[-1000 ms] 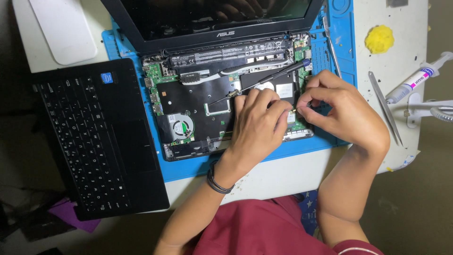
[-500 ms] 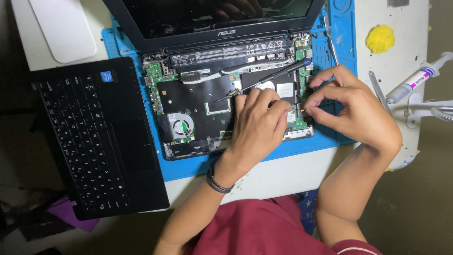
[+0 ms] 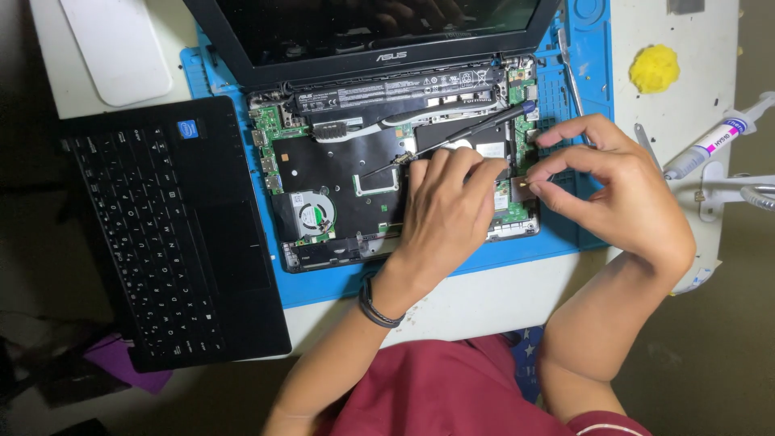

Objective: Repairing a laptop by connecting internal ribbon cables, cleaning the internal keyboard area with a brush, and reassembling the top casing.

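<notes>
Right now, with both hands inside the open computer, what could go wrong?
Three things might. The left hand rests flat on the bare green circuit board, so pressing hard could hurt tiny parts. The right hand pinches something too small to make out at the board's edge; it could slip and drop inside. The thin black tool lies loose across the opened laptop, and a fingertip could knock it.

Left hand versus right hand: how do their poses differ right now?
The left hand lies flat, palm down, on the opened laptop base; the right hand is raised, fingertips pinched at the base's right edge. The left wrist wears a dark band; the right is bare. Both work the base's right side.
</notes>
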